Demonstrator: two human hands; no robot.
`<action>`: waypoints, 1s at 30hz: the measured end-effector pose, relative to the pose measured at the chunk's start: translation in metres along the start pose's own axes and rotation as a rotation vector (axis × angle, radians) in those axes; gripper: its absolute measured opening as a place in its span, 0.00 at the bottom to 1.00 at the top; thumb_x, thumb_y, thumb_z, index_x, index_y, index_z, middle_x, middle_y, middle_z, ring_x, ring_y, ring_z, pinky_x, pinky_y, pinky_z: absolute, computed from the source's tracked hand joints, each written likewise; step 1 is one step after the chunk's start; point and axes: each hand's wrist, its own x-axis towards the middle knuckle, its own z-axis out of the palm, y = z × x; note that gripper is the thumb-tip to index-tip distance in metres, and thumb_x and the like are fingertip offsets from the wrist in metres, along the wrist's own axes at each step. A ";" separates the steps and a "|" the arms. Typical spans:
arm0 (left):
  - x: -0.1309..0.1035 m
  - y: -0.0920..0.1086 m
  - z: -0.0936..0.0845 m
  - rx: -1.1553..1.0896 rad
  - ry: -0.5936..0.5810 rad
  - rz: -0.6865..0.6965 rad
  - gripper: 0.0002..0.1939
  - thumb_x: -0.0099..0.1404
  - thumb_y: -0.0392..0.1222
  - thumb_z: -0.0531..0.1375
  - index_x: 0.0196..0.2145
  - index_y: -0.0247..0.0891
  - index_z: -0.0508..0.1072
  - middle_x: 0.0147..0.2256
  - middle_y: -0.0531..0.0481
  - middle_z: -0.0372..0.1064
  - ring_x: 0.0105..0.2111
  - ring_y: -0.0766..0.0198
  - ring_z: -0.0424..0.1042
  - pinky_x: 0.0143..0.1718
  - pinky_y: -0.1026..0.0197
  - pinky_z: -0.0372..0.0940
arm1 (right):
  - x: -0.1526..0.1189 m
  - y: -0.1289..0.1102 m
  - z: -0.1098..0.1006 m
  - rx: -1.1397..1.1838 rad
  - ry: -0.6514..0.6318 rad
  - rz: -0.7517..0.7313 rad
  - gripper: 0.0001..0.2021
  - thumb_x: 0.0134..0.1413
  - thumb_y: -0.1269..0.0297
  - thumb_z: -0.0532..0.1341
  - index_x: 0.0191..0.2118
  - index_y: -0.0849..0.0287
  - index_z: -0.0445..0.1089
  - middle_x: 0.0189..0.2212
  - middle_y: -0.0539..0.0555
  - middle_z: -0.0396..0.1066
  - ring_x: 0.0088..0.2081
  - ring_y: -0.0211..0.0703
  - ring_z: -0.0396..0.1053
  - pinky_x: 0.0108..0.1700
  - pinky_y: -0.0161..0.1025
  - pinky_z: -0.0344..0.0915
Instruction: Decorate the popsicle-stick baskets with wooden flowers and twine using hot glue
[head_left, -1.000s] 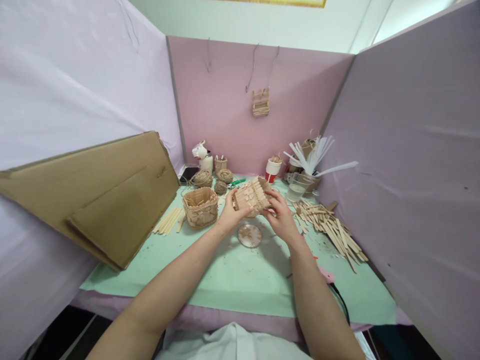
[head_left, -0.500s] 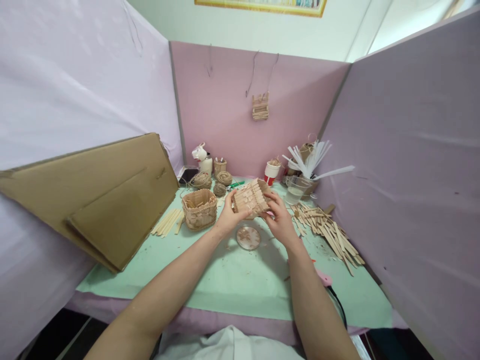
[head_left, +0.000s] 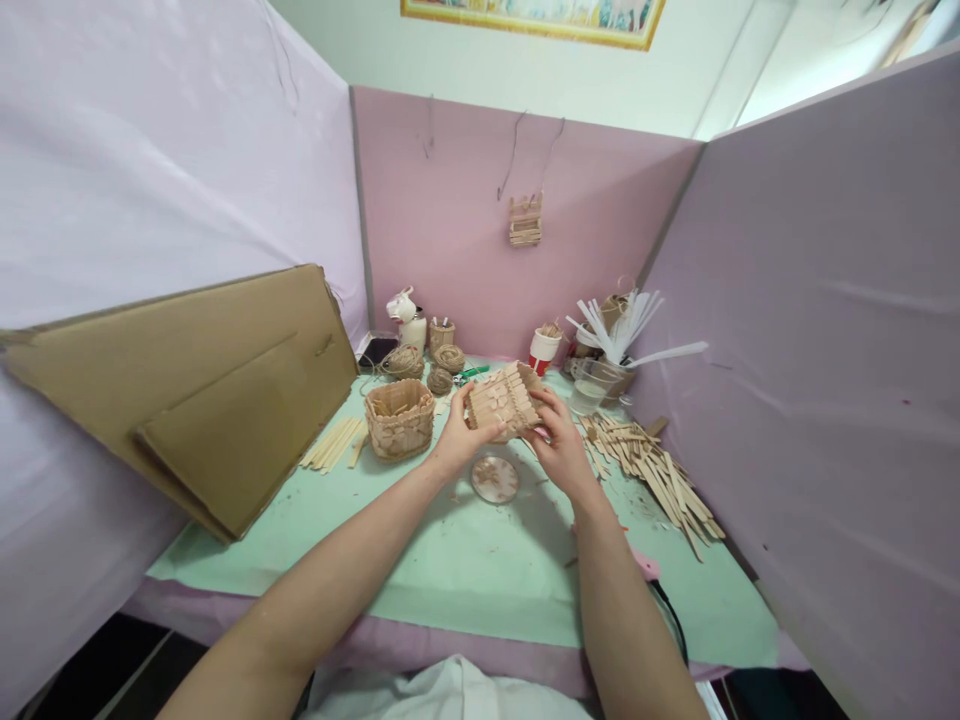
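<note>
A small basket of wooden sticks, with a braided twine band and pale petal-like pieces on its side, is held tilted above the table, its opening turned up to the right. My left hand grips its left end, thumb along the lower side. On the right end, my right hand has its fingers curled round the rim; some fingertips are hidden. Below the hands lies a round, pale disc with brown bits on it. Left of my left hand stands a similar basket with stick pieces inside.
Loose wooden sticks are heaped at right; paler sticks lie at left. Cardboard leans at left. Balls of twine, a paper cup, a clear cup and white strips stand behind. A pink corded tool lies near my right forearm.
The camera view has tilted up slightly. Both hands keep their hold on the basket, which stays at nearly the same place and angle.
</note>
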 end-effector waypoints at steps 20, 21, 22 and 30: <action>-0.003 0.008 0.001 -0.092 0.015 -0.087 0.43 0.50 0.51 0.67 0.59 0.47 0.52 0.61 0.42 0.52 0.56 0.52 0.61 0.51 0.49 0.63 | 0.003 -0.001 -0.002 0.032 -0.022 0.017 0.05 0.52 0.67 0.58 0.36 0.55 0.69 0.55 0.57 0.61 0.59 0.49 0.56 0.59 0.52 0.55; -0.004 0.011 0.001 -0.141 0.003 -0.131 0.41 0.53 0.54 0.64 0.59 0.49 0.51 0.61 0.42 0.52 0.55 0.52 0.62 0.48 0.49 0.65 | 0.004 -0.001 -0.003 0.045 -0.027 0.022 0.05 0.52 0.67 0.58 0.36 0.55 0.69 0.55 0.57 0.61 0.58 0.49 0.57 0.58 0.51 0.56; -0.004 0.013 0.001 -0.186 -0.007 -0.168 0.38 0.55 0.56 0.62 0.59 0.50 0.51 0.61 0.43 0.52 0.54 0.52 0.63 0.45 0.50 0.67 | 0.005 -0.002 -0.005 0.053 -0.030 0.027 0.05 0.52 0.68 0.58 0.36 0.55 0.69 0.55 0.57 0.61 0.57 0.49 0.58 0.57 0.51 0.57; 0.001 0.003 -0.001 -0.089 0.158 -0.337 0.22 0.61 0.59 0.54 0.47 0.43 0.61 0.54 0.42 0.60 0.46 0.60 0.69 0.39 0.60 0.65 | 0.045 0.004 -0.041 -0.024 -0.081 -0.009 0.05 0.50 0.63 0.61 0.34 0.57 0.69 0.52 0.59 0.62 0.55 0.49 0.61 0.55 0.49 0.59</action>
